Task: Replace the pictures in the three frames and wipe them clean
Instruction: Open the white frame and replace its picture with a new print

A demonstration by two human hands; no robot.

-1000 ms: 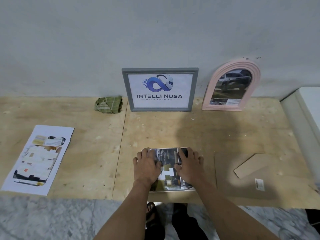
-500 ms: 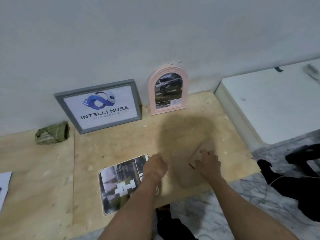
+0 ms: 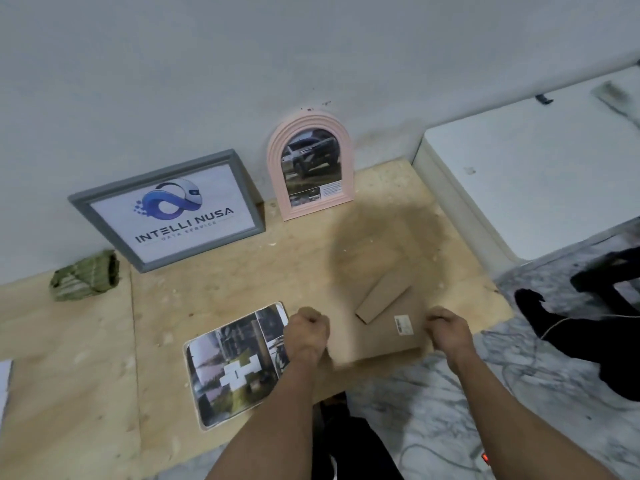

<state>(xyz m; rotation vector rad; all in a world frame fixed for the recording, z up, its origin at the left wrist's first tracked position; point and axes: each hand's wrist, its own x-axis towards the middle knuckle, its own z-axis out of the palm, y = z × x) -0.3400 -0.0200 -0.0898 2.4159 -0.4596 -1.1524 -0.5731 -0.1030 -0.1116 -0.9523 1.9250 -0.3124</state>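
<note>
A brown backing board (image 3: pixel 377 336) with a fold-out stand and a small label lies at the plywood's front edge. My left hand (image 3: pixel 306 332) is closed on its left edge and my right hand (image 3: pixel 446 332) on its right edge. A printed picture (image 3: pixel 228 368) with rounded corners lies flat just left of my left wrist. Against the wall lean a grey frame (image 3: pixel 79 200) with a logo print and a pink arched frame (image 3: pixel 277 157) with a car photo.
A folded green cloth (image 3: pixel 85 277) sits left of the grey frame. A white block (image 3: pixel 536 174) borders the plywood (image 3: pixel 69 358) on the right. Black items and a thin cord (image 3: pixel 588 320) lie on the marble floor. A paper's corner (image 3: pixel 3 382) shows at far left.
Both hands left the printed picture and moved right to the backing board, then closed on its two sides. My view swung to the right.
</note>
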